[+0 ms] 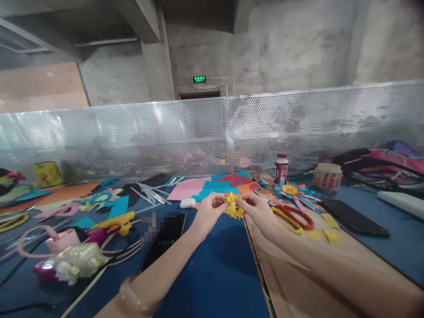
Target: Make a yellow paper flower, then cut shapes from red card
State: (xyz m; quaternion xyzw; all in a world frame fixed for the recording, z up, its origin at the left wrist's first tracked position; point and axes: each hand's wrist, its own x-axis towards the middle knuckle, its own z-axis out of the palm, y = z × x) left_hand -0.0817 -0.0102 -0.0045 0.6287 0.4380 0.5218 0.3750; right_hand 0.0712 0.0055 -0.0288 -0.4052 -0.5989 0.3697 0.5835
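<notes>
We see one bare concrete wall (281, 57) filling the background, with a single green-lit exit sign (199, 79) on it. In front runs a perforated metal panel (198, 132), along the back of a blue tabletop (218, 274). One brown board (291, 282) covers part of the tabletop on the right.

Two forearms reach forward and converge near the middle. The left hand (211, 210) and right hand (256, 210) face each other, fingers bent, each pinching an edge of one yellow paper piece (234, 213) with a spiky outline, lifted above the blue surface.

Around them we count one dark phone (170, 232) reading 13:02, at left, and one flat black object (356, 218) at right. Scissors (291, 207) with red and yellow handles lie just beside the right hand; we cannot tell whether they are one pair or two. We find one yellow glue gun (124, 222) at left, one red-capped bottle (281, 170), one jar (327, 177), one blue-petalled paper flower (289, 190) near the bottle, one white earphone case (187, 203) near the left hand, and at least three small yellow paper squares (332, 237) on the board.
</notes>
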